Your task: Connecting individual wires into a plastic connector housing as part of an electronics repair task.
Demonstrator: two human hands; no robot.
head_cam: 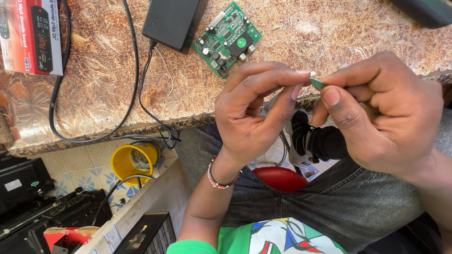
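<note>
I'm pinching a small green part (pixel 316 83) between both hands — left hand (pixel 252 113) and right hand (pixel 381 110) closed on it fingertip to fingertip, just beyond the circuit board (pixel 227 37) — and judging a gentle, steady pull comes next.

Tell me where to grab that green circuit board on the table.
Grip the circuit board by its two long bare edges, coming straight down from above. It lies flat and tilted, parts stick up from its face, and a black box crowds its left corner.
</note>
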